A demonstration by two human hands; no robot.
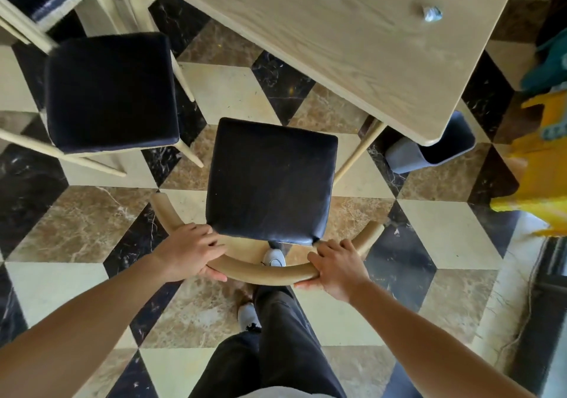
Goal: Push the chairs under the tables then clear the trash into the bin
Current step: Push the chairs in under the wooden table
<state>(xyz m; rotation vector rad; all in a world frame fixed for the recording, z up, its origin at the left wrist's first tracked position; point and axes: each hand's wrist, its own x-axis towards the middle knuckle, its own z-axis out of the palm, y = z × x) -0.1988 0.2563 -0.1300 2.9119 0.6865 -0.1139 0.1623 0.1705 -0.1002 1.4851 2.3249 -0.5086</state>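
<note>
Chair [271,179] backrest (curved) in both hands

A chair [271,179] stands directly ahead of the person, its seat short of the desk [352,47] beyond it and to the right. Both hands sit on its curved backrest [267,275], the left hand [191,251] at the left end, the right hand [339,267] at the right. A second chair [110,90] stands to the left. Two bits of trash [432,13] lie on the desk. A bin [429,149] rests on the floor beneath the desk's near right corner
</note>
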